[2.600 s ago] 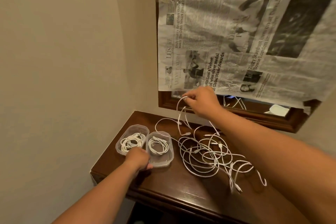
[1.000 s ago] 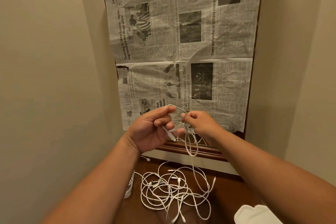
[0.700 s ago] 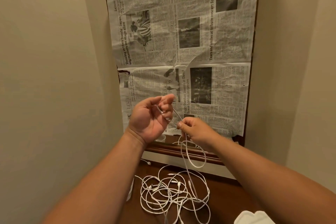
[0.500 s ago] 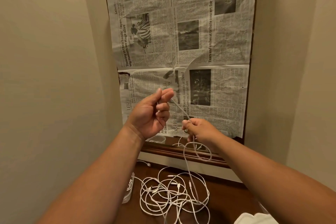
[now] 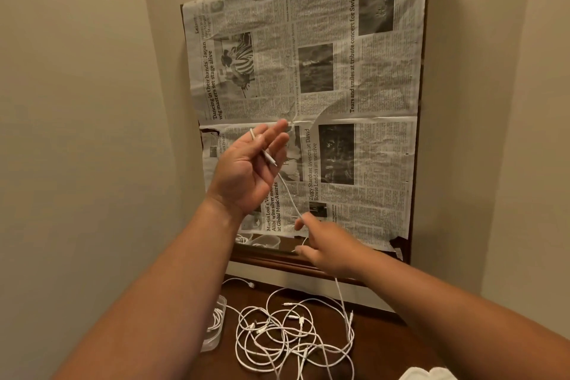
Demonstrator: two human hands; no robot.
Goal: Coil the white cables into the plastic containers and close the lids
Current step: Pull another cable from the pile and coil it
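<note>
A white cable runs taut from my left hand down to my right hand. My raised left hand shows its palm with fingers nearly straight; the cable loops over them and its plug lies across them. Lower down, my blurred right hand grips the cable, which falls from it to a tangled pile of white cables on the dark wooden table. A clear plastic container with a coiled cable inside sits at the left, half hidden by my left forearm.
A framed mirror covered with newspaper leans on the wall behind the table. Beige walls close in on both sides. Something white pokes in at the bottom right edge.
My left hand went from a curled grip to nearly straight fingers with the cable looped over them. My right hand slid down and right along the cable. The view tilted up from the table.
</note>
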